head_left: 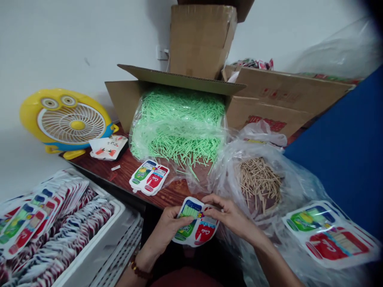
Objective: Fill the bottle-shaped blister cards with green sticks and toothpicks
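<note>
View: head camera, looking down at both hands; the only view available.
Sprite-and-Cola twin pack (196,228): held between the hands, just off the surface's (121,179) near edge, printed face up and tilted toward the wearer, presumably so both windows can be seen.
Left grip: left hand (168,228) closed on the pack's Sprite side, thumb across the front; this appears to steady it.
Right grip: right hand (229,213) at the pack's upper Cola side, thumb and forefinger close together; cannot tell whether anything is pinched between them.
Green sticks (185,107): in clear film inside an open carton (182,76), mouth facing the wearer, likely for easy reach.
Brown sticks (260,181): loose heap in an opened clear plastic bag (299,175), near the right hand, probably for the same reason.
Spare twin pack (149,178): flat on the surface, beyond the left hand, face up.
White crate (119,211): at left, packs standing in close rows, seemingly to save room; others lie on top.
Right-hand packs (332,235): lying on clear plastic, overlapping.
Yellow fan (77,124): at the far left, facing the work area, presumably for air.
</note>
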Demonstrator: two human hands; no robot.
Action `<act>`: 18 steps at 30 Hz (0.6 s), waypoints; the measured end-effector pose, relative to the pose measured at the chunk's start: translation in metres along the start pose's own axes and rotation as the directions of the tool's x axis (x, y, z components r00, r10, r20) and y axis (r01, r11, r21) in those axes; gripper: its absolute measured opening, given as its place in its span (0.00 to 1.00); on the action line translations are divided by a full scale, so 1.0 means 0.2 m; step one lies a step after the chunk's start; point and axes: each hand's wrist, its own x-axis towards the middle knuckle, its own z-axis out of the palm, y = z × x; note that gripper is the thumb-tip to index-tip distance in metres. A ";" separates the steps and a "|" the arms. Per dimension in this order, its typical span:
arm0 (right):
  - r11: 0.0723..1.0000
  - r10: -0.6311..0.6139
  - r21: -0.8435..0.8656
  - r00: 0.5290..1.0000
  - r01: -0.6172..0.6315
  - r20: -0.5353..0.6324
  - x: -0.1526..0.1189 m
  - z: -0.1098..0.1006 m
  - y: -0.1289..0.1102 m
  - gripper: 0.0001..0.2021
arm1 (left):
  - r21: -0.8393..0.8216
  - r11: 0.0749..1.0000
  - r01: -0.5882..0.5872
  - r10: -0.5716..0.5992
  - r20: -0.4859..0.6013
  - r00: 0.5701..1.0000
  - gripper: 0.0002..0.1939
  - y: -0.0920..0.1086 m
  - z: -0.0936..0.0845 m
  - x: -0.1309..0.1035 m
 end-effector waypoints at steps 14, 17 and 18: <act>0.999 0.009 0.036 0.998 -0.007 -0.063 -0.06 -0.04 0.12 0.08 | 0.054 0.999 0.005 -0.005 -0.007 1.000 0.14 -0.02 0.09 0.00; 1.000 -0.020 0.005 0.997 0.020 -0.075 -0.08 -0.05 0.12 0.07 | 0.070 0.998 0.000 0.002 -0.030 1.000 0.13 -0.02 0.11 0.00; 0.999 -0.030 -0.011 0.997 0.030 -0.076 -0.08 -0.06 0.13 0.06 | 0.077 0.997 -0.004 0.006 -0.032 0.999 0.13 -0.02 0.12 0.00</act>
